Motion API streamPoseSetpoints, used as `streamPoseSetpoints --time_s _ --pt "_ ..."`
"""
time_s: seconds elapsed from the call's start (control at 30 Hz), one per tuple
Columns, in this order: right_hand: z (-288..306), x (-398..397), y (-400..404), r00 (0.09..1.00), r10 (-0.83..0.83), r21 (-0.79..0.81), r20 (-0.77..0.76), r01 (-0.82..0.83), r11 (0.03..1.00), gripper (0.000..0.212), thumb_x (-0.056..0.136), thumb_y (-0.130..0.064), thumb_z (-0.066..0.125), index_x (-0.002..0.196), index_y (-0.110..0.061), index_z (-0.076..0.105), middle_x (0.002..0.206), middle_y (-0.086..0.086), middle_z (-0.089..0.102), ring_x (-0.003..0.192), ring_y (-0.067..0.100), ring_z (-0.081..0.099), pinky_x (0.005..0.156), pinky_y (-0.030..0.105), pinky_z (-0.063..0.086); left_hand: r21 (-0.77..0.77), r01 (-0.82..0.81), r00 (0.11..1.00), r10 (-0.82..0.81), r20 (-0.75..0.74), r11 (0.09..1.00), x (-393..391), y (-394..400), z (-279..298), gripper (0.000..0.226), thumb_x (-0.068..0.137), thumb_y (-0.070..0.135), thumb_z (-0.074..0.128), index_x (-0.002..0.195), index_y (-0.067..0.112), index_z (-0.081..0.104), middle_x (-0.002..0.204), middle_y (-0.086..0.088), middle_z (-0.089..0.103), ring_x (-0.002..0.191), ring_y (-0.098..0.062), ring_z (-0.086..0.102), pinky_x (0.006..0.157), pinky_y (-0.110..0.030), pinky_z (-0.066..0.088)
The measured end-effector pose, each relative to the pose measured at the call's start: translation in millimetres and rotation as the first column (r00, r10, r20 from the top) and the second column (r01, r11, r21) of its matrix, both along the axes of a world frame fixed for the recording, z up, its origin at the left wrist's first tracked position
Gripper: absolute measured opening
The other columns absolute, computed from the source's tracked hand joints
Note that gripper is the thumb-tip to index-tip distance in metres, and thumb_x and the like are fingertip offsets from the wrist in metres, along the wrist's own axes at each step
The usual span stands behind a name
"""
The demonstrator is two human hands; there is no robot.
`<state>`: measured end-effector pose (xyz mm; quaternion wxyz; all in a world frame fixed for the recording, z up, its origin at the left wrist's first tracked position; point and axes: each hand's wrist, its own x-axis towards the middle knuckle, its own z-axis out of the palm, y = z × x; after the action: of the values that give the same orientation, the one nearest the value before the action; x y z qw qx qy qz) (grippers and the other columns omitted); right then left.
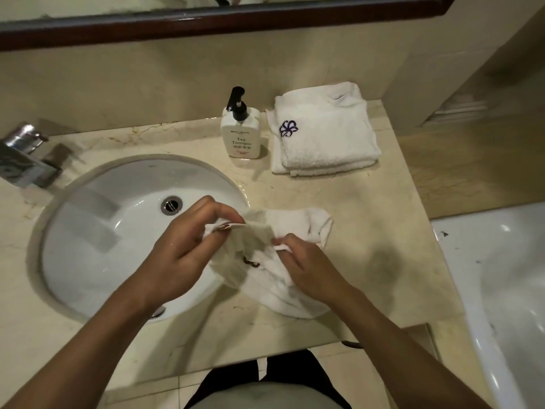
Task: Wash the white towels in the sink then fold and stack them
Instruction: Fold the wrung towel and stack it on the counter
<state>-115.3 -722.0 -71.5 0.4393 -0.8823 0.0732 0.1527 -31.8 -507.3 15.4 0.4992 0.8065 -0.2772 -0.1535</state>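
two hands work one damp-looking white towel (pixel 283 261) at the sink's right edge: the left hand (pixel 180 246) pinches a corner of the cloth between thumb and curled fingers above the basin rim, while the right hand (pixel 306 267), just beside it at 3 o'clock, pinches a second edge the same way, so the fabric is drawn taut between them, apparently to find the corners and open the piece out for folding. the rest of the towel lies crumpled on the marble counter (pixel 368 231), partly over the rim of the sink (pixel 97 231), with a dark embroidered mark showing between the hands. at 12 o'clock from the hands, well apart, folded towels (pixel 324 134) sit stacked against the wall, a purple flower logo up; the stack seems the likely landing place for this one. just beside the stack at 9 o'clock stands a pump bottle (pixel 241 134) of soap. the faucet (pixel 23 154) sits at 10 o'clock, the drain (pixel 171 205) close to the left hand. a bathtub (pixel 507 290) edges the counter at 3 o'clock. nothing appears to block the way to the stack.
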Motion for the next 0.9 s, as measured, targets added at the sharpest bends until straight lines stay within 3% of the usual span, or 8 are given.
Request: streamPoseSetpoints --time_s 0.07,0.23,0.37,0.53,0.6,0.67,0.77,0.9 --pt "-1 -1 3 0.999 0.003 -0.144 0.032 0.002 0.99 0.013 0.106 -0.025 0.041 0.109 -0.016 0.05 0.065 -0.004 0.052 0.063 0.025 0.053 0.063 0.037 0.04 0.027 -0.026 0.999 0.025 0.033 0.999 2 5 -2 0.022 0.097 0.012 0.047 0.103 0.021 0.065 0.087 0.018 0.052 0.076 -0.005 0.051 0.064 -0.012 0.033" --pt "-3 0 2 0.996 0.047 -0.279 -0.07 -0.065 0.958 0.063 0.104 -0.028 0.044 0.159 -0.026 0.013 0.068 -0.006 0.048 0.059 0.013 0.046 0.053 0.027 0.03 0.078 -0.028 0.999 0.026 0.034 0.997 -1 8 -16 0.022 0.095 0.01 0.049 0.103 0.021 0.066 0.09 0.012 0.059 0.077 -0.002 0.055 0.065 -0.009 0.035" --pt "-7 -1 -1 0.995 -0.086 -0.398 0.05 0.099 0.912 0.028 0.103 -0.023 0.047 0.13 -0.018 0.052 0.088 0.005 0.066 0.079 0.026 0.062 0.063 0.031 0.033 0.101 -0.172 0.985 0.174 -0.01 0.98 -5 6 -28 0.012 0.097 0.017 0.058 0.101 0.023 0.068 0.095 0.016 0.069 0.086 -0.005 0.063 0.069 -0.011 0.042" --pt "-3 -16 -11 0.737 -0.609 0.13 0.294 0.6 0.789 0.014 0.099 -0.005 0.056 0.106 -0.017 0.063 0.092 -0.014 0.067 0.084 -0.002 0.063 0.074 0.009 0.044 0.211 -0.347 0.933 0.36 -0.025 0.914 2 3 -39 0.004 0.09 0.025 0.073 0.09 0.029 0.074 0.087 0.016 0.072 0.088 -0.002 0.066 0.081 -0.028 0.051" --pt "7 -10 -11 0.607 -0.783 0.375 0.14 0.699 0.609 0.014 0.099 -0.01 0.059 0.103 -0.021 0.065 0.096 -0.011 0.072 0.096 0.0 0.067 0.084 0.017 0.051 0.391 -0.273 0.961 0.263 0.081 0.879 3 -5 -38 0.032 0.076 0.054 0.079 0.105 0.04 0.072 0.08 0.012 0.07 0.084 -0.009 0.067 0.072 -0.033 0.05" --pt "15 2 -12 0.506 -0.857 0.523 -0.099 0.759 0.388 0.012 0.099 -0.014 0.06 0.102 -0.023 0.067 0.096 -0.008 0.076 0.098 0.01 0.07 0.088 0.029 0.056 0.684 -0.151 0.981 0.023 0.193 0.713 4 -18 -44 0.055 0.069 0.072 0.073 0.117 0.048 0.065 0.085 0.01 0.07 0.088 -0.017 0.066 0.066 -0.029 0.043" --pt "21 23 -16 0.457 -0.855 0.558 -0.245 0.788 0.261 0.011 0.098 -0.011 0.061 0.101 -0.018 0.069 0.098 0.002 0.075 0.098 0.02 0.071 0.097 0.044 0.056 0.838 -0.079 0.971 -0.149 0.187 0.539 10 -35 -53 0.035 0.083 0.063 0.065 0.099 0.033 0.071 0.078 0.007 0.065 0.079 -0.018 0.059 0.06 -0.027 0.036" --pt "22 35 -31 0.492 -0.695 0.683 -0.525 0.73 0.001 0.013 0.098 -0.008 0.057 0.103 -0.006 0.069 0.107 0.018 0.072 0.103 0.033 0.069 0.096 0.047 0.056 0.569 -0.023 1.0 0.026 0.003 0.822 23 -32 -52 0.018 0.093 0.036 0.066 0.092 0.022 0.077 0.085 0.0 0.073 0.081 -0.021 0.065 0.066 -0.032 0.046"
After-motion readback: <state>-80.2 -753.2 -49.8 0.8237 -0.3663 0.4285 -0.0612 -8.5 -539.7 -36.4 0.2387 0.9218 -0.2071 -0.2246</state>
